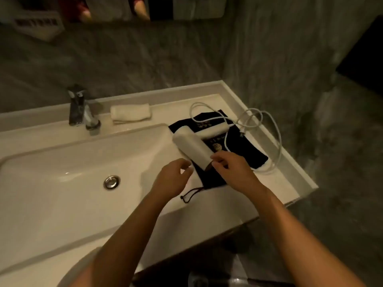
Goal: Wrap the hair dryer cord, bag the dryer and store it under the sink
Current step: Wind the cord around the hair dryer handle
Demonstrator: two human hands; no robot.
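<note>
The white hair dryer [193, 145] lies on a black drawstring bag [240, 148] at the right end of the white worktop [290, 183], close to the raised edge by the grey wall. Its white cord [275, 129] sprawls in loose loops toward that edge. Pale print on the bag is too blurred to read. The right hand [230, 168] pinches the barrel's near end; the left hand [174, 177] hovers just beside it, fingers loosely curled, holding nothing. The sink [62, 162] lies open to the left.
</note>
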